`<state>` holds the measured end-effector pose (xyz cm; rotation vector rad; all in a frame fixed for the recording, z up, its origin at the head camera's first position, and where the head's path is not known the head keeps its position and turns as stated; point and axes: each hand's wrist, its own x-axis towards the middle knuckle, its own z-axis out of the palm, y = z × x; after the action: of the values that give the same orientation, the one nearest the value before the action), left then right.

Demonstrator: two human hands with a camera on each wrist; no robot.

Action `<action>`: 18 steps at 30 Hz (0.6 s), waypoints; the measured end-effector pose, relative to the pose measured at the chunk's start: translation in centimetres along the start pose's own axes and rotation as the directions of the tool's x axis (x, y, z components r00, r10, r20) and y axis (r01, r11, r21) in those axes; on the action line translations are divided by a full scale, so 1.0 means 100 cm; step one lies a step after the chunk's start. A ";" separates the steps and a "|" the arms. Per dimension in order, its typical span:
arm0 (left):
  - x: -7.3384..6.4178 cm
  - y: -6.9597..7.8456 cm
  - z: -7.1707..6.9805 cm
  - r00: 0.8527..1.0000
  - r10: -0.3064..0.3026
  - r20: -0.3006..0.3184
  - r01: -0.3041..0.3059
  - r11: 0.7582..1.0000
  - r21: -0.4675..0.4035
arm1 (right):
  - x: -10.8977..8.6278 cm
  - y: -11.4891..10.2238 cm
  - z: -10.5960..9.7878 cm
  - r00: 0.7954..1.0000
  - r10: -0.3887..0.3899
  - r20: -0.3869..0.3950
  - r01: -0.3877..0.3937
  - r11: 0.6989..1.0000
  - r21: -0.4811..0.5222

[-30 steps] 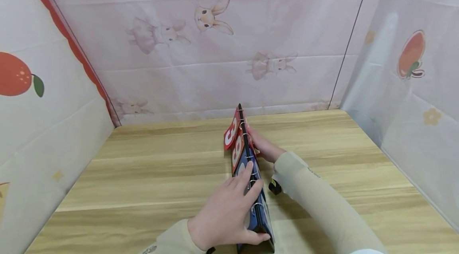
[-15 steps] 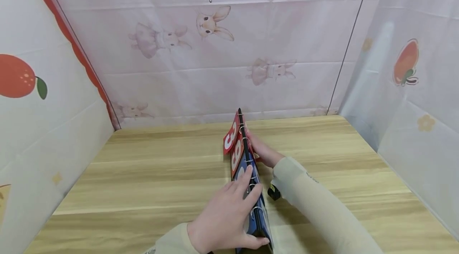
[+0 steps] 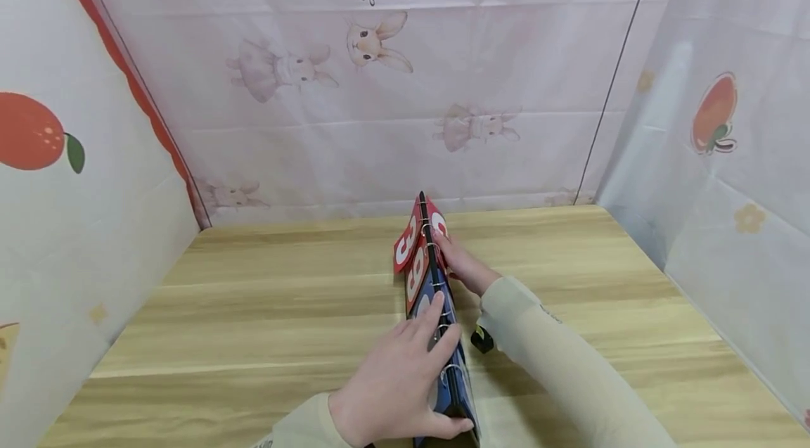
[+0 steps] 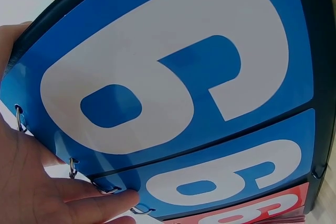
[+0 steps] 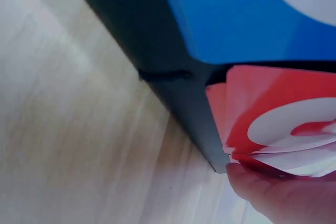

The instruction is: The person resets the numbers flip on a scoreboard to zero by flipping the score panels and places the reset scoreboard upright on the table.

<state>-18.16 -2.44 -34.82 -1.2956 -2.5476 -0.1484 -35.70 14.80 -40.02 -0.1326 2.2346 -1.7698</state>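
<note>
A tabletop flip scoreboard (image 3: 435,269) stands like a tent on the table, its ringed black spine running away from me. Blue number cards (image 4: 157,77) hang at its near end, red ones (image 3: 406,244) at the far end. My left hand (image 3: 395,388) holds the near end from above, fingers over the spine and thumb at the end edge. On the right side, my right hand (image 3: 468,266) pinches a red number card (image 5: 289,108) by its lower edge; in the right wrist view, more red cards lie close behind it. The right fingertips are partly hidden behind the cards.
The wooden table (image 3: 272,307) extends on both sides of the scoreboard. Fabric with printed rabbits (image 3: 373,40) hangs behind it, with more printed cloth (image 3: 715,152) at left and right. A small black piece (image 3: 482,340) shows beside the right sleeve.
A red card at the far end has swung outward to the right, so part of its white digit now shows by my right fingers. My left hand keeps its place on the scoreboard.
</note>
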 end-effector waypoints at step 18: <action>0.000 0.000 0.000 0.985 -0.061 0.161 0.076 0.993 -0.089 | -0.001 -0.004 -0.009 0.925 -0.156 -0.347 0.206 0.972 0.111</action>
<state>-18.17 -2.41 -34.78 -1.3015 -2.7518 -0.1899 -35.92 15.52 -39.45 -0.0049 2.3731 -2.1938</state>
